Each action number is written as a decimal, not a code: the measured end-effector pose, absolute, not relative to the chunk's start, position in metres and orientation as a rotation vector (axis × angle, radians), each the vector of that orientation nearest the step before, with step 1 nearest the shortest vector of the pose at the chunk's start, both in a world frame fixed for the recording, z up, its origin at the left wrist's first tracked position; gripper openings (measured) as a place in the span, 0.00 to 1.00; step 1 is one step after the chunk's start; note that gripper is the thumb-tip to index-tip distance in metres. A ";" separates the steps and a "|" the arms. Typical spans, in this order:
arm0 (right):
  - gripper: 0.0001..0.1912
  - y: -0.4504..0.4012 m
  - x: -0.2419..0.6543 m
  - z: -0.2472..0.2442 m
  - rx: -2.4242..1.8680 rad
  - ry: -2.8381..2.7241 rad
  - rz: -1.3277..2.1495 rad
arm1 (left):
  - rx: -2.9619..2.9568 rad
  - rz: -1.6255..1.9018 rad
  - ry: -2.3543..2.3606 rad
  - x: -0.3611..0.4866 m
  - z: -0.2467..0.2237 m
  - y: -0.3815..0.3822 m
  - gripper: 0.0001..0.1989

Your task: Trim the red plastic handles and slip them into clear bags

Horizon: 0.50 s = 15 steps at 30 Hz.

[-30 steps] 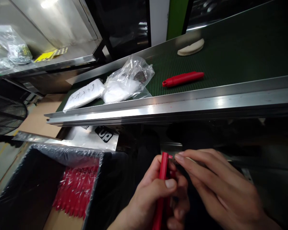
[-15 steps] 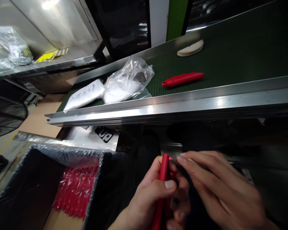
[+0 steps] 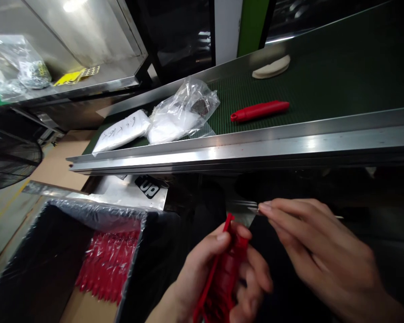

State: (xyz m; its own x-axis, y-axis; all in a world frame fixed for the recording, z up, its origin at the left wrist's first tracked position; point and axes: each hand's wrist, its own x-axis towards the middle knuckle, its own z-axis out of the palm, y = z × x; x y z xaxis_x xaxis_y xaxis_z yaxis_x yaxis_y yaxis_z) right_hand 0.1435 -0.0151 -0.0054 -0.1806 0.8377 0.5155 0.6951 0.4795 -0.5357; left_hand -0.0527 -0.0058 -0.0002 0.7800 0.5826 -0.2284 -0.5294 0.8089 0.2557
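My left hand (image 3: 218,264) is closed around a hollow red plastic part (image 3: 227,269), whose ribbed inner side is turned towards me. To the right, my right hand (image 3: 316,246) pinches a small, thin, metal-looking blade (image 3: 256,210) between thumb and fingertips; most of it is hidden by the fingers. The blade is apart from the red part. Beyond the hands, a long red plastic piece (image 3: 260,111) with a small hole at its left end lies on the green conveyor belt (image 3: 323,85).
A pale curved piece (image 3: 272,67), a clear plastic bag (image 3: 185,112) and a white packet with handwriting (image 3: 123,130) lie on the belt. A metal rail (image 3: 242,150) edges it. At lower left, a lined black bin (image 3: 143,229) contains several red parts (image 3: 107,264). A fan (image 3: 10,157) stands far left.
My right hand has drawn back from the red part, rightwards and slightly up. My left hand has turned the red part so its hollow side shows. The view has shifted slightly.
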 end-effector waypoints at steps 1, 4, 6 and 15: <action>0.24 -0.016 0.146 -0.005 -1.230 -1.988 0.232 | 0.144 0.573 0.314 -0.054 0.000 -0.004 0.22; 0.28 -0.016 0.151 -0.006 -1.102 -2.139 0.199 | 0.070 0.499 0.317 -0.058 -0.003 -0.002 0.28; 0.28 -0.015 0.153 -0.006 -1.079 -2.203 0.182 | 0.029 0.485 0.326 -0.058 -0.006 -0.002 0.29; 0.24 -0.011 0.152 -0.007 -1.116 -2.247 0.128 | -0.025 0.404 0.249 -0.060 -0.004 -0.002 0.33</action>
